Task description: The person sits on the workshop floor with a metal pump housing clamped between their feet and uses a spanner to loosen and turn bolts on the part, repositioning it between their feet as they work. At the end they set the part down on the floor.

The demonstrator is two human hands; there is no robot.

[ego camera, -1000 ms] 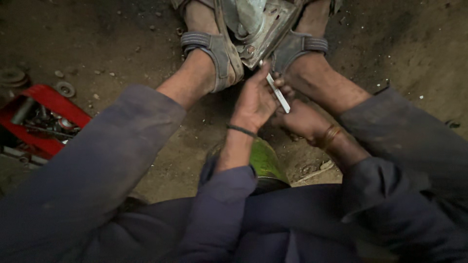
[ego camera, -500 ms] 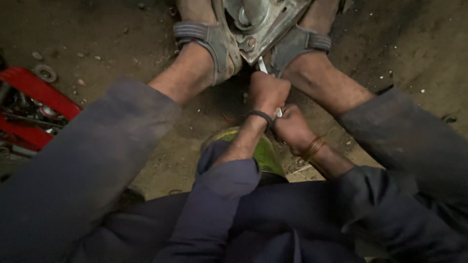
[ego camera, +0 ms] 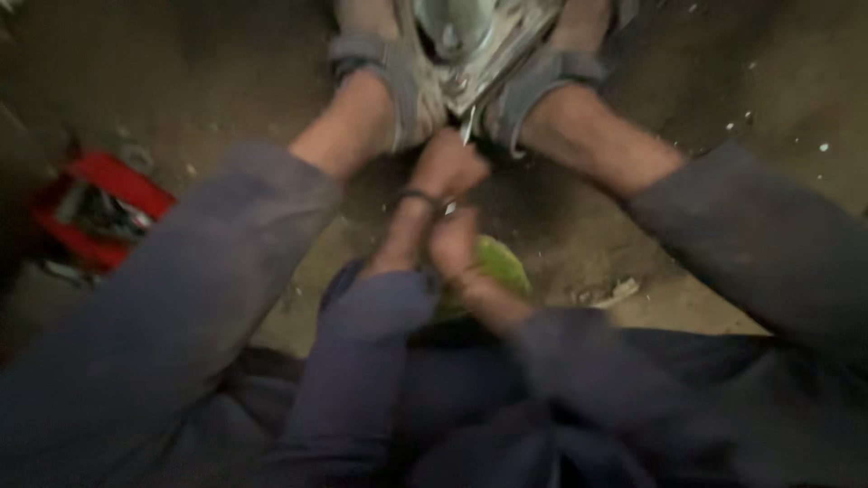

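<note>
Nearest the camera: dark blue clothing, both knees raised and spread, sleeves meeting at the centre of the view. The picture was blurred throughout.

Right hand (ego camera: 454, 242): low and central, just above a green object (ego camera: 499, 264) that lay on the dirt floor (ego camera: 199, 72) between the legs. Fingers curled together into a loose fist; whether they gripped anything could not be told through the blur. A pale glint showed at the spot where the two hands met.

Left hand (ego camera: 449, 166): directly beyond the right hand and touching it, a dark band at the wrist. Fingers closed together around the lower end of a thin metal tool (ego camera: 467, 126), which rose upright from the fist.

Thin metal tool: short, bright, narrow; its upper tip reached the lower edge of a metal part (ego camera: 470, 45).

Metal part: grey and shiny, at the top centre of the view, pinned between two sandalled feet. Left foot (ego camera: 380, 72) and right foot (ego camera: 551, 72) pressed against its sides, grey straps across both.

Red tray (ego camera: 95, 212): at the left edge, on the floor, well apart from the hands, holding dark metal bits too blurred to make out.

Scrap of pale debris (ego camera: 615, 291): on the floor to the right of the green object.
</note>
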